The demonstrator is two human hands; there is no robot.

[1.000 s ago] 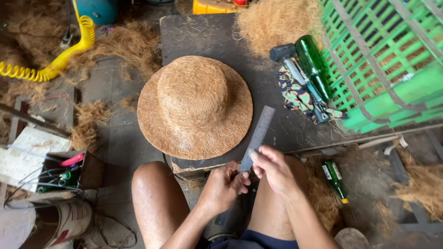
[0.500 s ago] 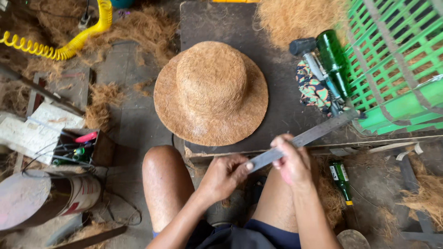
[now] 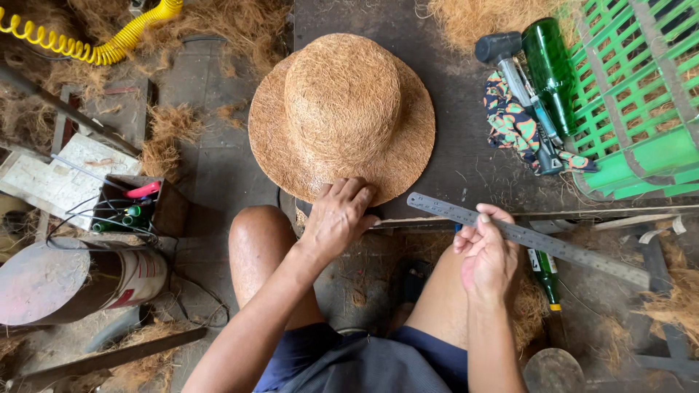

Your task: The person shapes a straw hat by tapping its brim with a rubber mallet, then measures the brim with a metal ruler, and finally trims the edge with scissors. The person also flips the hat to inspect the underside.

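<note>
A brown fibre hat [image 3: 342, 116] lies brim down on a dark board [image 3: 451, 153] in front of my knees. My left hand [image 3: 338, 215] rests with spread fingers on the near edge of the hat's brim. My right hand [image 3: 486, 251] grips a long grey metal ruler [image 3: 531, 236] near its left end. The ruler lies almost flat and points off to the right, above my right thigh.
A green plastic crate [image 3: 641, 94] stands at the right. Beside it lie a green glass bottle [image 3: 550, 69], a hammer [image 3: 510, 65] and a patterned cloth [image 3: 510, 120]. A yellow coiled hose [image 3: 95, 44], a small box of tools [image 3: 135, 207], a metal can [image 3: 80, 280] and loose fibre lie at the left.
My left hand let go of the ruler and moved up onto the hat's brim. My right hand swung the ruler from nearly upright to almost level, pointing right.
</note>
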